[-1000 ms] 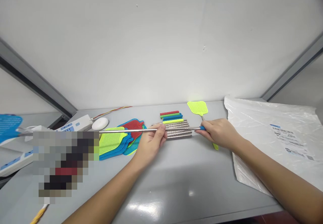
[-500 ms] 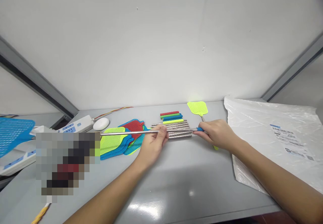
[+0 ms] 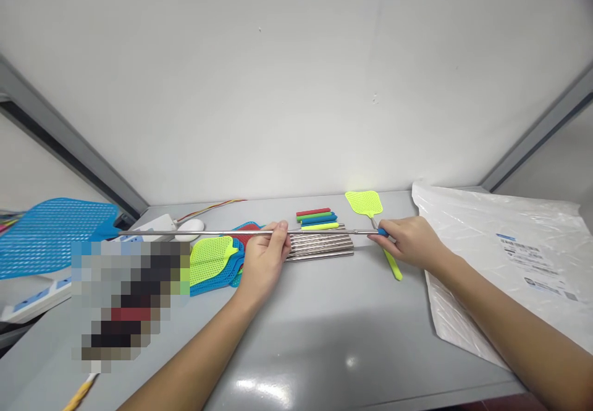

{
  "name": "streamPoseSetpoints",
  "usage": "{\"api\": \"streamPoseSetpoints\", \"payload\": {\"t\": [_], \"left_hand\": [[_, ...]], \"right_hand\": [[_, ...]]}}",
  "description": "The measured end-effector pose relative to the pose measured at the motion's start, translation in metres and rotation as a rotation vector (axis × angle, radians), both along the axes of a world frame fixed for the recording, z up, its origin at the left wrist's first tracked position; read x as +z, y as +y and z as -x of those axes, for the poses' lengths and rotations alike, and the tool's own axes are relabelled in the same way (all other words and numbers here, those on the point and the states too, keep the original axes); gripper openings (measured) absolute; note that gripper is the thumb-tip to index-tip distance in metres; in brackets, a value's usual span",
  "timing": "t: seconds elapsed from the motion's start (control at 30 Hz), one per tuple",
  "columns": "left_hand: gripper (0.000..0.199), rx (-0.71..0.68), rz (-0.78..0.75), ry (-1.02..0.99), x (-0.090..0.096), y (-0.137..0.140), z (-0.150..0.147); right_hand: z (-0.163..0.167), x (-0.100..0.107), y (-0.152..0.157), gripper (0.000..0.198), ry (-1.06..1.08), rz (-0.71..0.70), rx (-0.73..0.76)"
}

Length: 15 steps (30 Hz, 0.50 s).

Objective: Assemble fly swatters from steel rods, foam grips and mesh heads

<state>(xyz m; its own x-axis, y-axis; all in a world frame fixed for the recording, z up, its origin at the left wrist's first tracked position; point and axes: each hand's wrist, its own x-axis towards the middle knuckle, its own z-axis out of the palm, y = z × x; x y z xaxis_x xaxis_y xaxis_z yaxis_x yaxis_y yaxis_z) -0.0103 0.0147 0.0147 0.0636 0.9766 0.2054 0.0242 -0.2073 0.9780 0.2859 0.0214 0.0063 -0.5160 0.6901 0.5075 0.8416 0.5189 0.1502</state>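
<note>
shifted rightward since the earlier frame: blue perforated plastic swatter head [image 3: 60, 233], on long slim silver metal rod [image 3: 324, 232] crossing over silver metal tube bundle [image 3: 323, 249]. left hand [image 3: 265, 256]: clamped on rod, at bundle's left end. right hand [image 3: 410, 241]: clamped on blue handle [image 3: 383, 232], right of bundle.

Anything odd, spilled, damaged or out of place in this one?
A blocky pixelated patch hides something on the left of the table; a yellow cord shows below it. Otherwise nothing stands out: the left hand and right hand grip the blue swatter, and I see no spill or breakage.
</note>
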Motion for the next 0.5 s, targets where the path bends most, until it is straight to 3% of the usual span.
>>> {"api": "streamPoseSetpoints", "payload": {"t": [0.5], "left_hand": [[0.041, -0.206, 0.060, 0.103, -0.015, -0.021, -0.026]], "right_hand": [[0.044, 0.002, -0.024, 0.045, -0.071, -0.016, 0.065]]}}
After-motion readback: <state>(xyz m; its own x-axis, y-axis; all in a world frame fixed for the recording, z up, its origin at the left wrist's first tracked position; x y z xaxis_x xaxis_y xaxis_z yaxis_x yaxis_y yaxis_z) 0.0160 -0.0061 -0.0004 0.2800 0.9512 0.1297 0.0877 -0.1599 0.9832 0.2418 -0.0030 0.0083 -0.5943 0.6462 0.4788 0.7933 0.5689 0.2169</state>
